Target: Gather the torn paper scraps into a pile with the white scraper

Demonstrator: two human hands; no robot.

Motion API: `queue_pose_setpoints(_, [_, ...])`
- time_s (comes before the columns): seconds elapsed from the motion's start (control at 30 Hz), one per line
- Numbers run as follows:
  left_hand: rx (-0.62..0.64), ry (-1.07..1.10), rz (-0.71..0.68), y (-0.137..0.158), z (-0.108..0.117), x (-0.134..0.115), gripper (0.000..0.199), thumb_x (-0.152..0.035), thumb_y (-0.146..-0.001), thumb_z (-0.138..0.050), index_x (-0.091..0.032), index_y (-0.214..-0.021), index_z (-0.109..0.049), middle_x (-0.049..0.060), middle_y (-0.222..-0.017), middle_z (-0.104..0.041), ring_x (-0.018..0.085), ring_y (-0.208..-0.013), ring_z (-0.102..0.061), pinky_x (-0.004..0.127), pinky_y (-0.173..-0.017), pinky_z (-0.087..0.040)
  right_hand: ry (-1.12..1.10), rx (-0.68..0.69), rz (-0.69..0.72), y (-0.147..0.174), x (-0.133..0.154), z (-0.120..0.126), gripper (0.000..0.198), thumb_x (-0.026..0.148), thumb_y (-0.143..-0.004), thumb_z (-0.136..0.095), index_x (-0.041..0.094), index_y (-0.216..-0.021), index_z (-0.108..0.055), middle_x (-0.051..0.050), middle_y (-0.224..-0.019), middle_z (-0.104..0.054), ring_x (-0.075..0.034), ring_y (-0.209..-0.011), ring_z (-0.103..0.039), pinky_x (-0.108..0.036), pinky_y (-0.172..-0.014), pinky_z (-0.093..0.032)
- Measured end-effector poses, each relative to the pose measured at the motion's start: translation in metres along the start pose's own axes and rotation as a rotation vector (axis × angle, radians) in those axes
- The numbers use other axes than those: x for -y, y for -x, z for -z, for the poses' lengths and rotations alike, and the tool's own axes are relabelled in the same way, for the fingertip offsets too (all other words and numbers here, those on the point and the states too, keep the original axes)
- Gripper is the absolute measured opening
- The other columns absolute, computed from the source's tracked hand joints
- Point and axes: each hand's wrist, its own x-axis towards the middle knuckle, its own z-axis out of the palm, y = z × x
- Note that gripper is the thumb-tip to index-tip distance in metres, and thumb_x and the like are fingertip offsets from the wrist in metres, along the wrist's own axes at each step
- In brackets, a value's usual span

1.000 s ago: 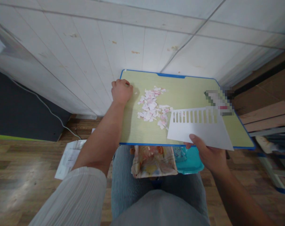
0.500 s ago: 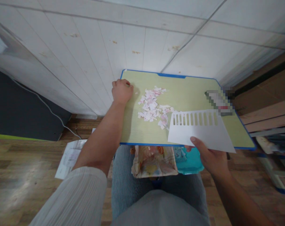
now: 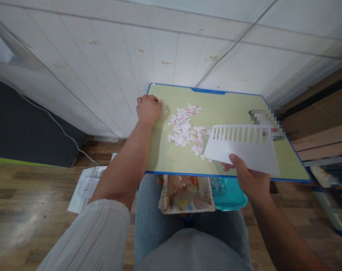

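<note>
My right hand (image 3: pixel 251 177) grips a thin white sheet with a row of narrow slots (image 3: pixel 241 148), thumb on top and fingers underneath. The sheet is held tilted over the right half of a small pale-green table (image 3: pixel 173 162) with a blue rim. Left of the sheet lies a loose pile of small white and pinkish paper scraps (image 3: pixel 182 126). My left hand (image 3: pixel 150 109) is closed at the table's left edge, its fingers curled over the side. Its fingertips are partly hidden.
A blurred-out object, probably a phone (image 3: pixel 265 122), lies at the table's right side. Below the front edge are a patterned cloth-like tray (image 3: pixel 165 205) and a turquoise container (image 3: pixel 233 203) at my lap. Papers (image 3: pixel 83 192) lie on the floor at left. A white wall (image 3: pixel 117 75) stands behind.
My right hand has moved the slotted sheet slightly up and away from me, over the table. The scraps and my left hand keep their places; the view has shifted a little.
</note>
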Motion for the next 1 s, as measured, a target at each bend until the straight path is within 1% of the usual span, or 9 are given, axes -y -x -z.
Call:
queue_pose_setpoints(0.1, [0.011,-0.007,0.001,0.0,0.0,0.0,0.03,-0.034,-0.099,-0.062,-0.025,-0.122,-0.078,0.017,-0.146,-0.072,0.041,-0.15,-0.05,0.054,-0.13,-0.047,0.006,0.004,0.033,0.003,0.004,0.003,0.043,0.046,-0.102,-0.072,0.027,-0.064,-0.073,-0.004,-0.065,-0.077,-0.029,-0.072,-0.079,-0.054,-0.102,-0.063])
queue_pose_setpoints(0.27, [0.004,-0.014,-0.013,-0.001,0.0,0.001,0.032,-0.034,-0.099,-0.062,-0.025,-0.123,-0.08,0.018,-0.145,-0.072,0.043,-0.15,-0.051,0.058,-0.129,-0.048,-0.011,-0.008,0.036,0.005,0.005,0.004,0.043,0.046,-0.103,-0.073,0.026,-0.065,-0.074,-0.004,-0.065,-0.078,-0.028,-0.07,-0.08,-0.049,-0.091,-0.067])
queue_pose_setpoints(0.37, [0.004,-0.017,-0.011,-0.001,-0.001,0.001,0.031,-0.033,-0.098,-0.062,-0.025,-0.123,-0.08,0.017,-0.146,-0.072,0.043,-0.149,-0.052,0.057,-0.129,-0.048,-0.007,0.027,0.03,0.009,0.002,0.003,0.043,0.047,-0.103,-0.074,0.026,-0.066,-0.074,-0.004,-0.065,-0.078,-0.028,-0.069,-0.081,-0.047,-0.088,-0.068])
queue_pose_setpoints(0.5, [0.004,-0.013,-0.005,-0.001,-0.001,0.001,0.033,-0.033,-0.097,-0.063,-0.024,-0.124,-0.08,0.016,-0.146,-0.072,0.042,-0.149,-0.051,0.055,-0.129,-0.047,-0.063,0.078,-0.022,0.017,-0.001,0.004,0.037,0.047,-0.1,-0.081,0.027,-0.069,-0.075,-0.002,-0.062,-0.077,-0.027,-0.06,-0.078,-0.044,-0.077,-0.069])
queue_pose_setpoints(0.57, [-0.004,-0.011,-0.009,0.0,-0.001,0.0,0.033,-0.032,-0.097,-0.062,-0.025,-0.124,-0.08,0.017,-0.146,-0.073,0.042,-0.149,-0.051,0.056,-0.128,-0.048,-0.077,0.082,-0.015,0.016,0.0,0.003,0.036,0.047,-0.1,-0.08,0.027,-0.071,-0.075,-0.002,-0.063,-0.077,-0.027,-0.06,-0.078,-0.045,-0.079,-0.069])
queue_pose_setpoints(0.73, [-0.015,-0.017,-0.011,0.0,-0.001,0.0,0.032,-0.03,-0.097,-0.061,-0.025,-0.12,-0.082,0.017,-0.145,-0.074,0.042,-0.147,-0.052,0.056,-0.126,-0.051,-0.027,0.028,0.029,0.001,0.008,-0.007,0.05,0.05,-0.104,-0.071,0.027,-0.06,-0.073,-0.005,-0.067,-0.078,-0.03,-0.075,-0.082,-0.053,-0.101,-0.065])
queue_pose_setpoints(0.8, [-0.016,-0.016,-0.007,0.0,-0.001,0.0,0.032,-0.029,-0.096,-0.061,-0.025,-0.12,-0.081,0.017,-0.145,-0.074,0.042,-0.148,-0.052,0.056,-0.125,-0.052,-0.007,0.039,0.002,-0.002,0.012,-0.011,0.052,0.053,-0.103,-0.072,0.027,-0.057,-0.071,-0.006,-0.069,-0.079,-0.03,-0.076,-0.082,-0.052,-0.099,-0.066])
queue_pose_setpoints(0.9, [-0.01,-0.008,0.001,0.0,-0.001,-0.001,0.03,-0.029,-0.096,-0.062,-0.025,-0.119,-0.081,0.017,-0.145,-0.073,0.042,-0.149,-0.052,0.056,-0.126,-0.052,0.012,0.145,0.001,0.0,0.017,-0.011,0.053,0.053,-0.102,-0.072,0.027,-0.056,-0.072,-0.006,-0.072,-0.081,-0.029,-0.075,-0.081,-0.049,-0.092,-0.067])
queue_pose_setpoints(1.0, [-0.005,0.009,-0.001,0.0,0.0,-0.001,0.03,-0.029,-0.097,-0.063,-0.025,-0.121,-0.081,0.017,-0.145,-0.072,0.042,-0.149,-0.052,0.058,-0.129,-0.049,-0.005,0.167,0.06,0.001,0.019,-0.01,0.053,0.05,-0.103,-0.071,0.028,-0.055,-0.072,-0.005,-0.068,-0.079,-0.028,-0.076,-0.081,-0.048,-0.096,-0.066])
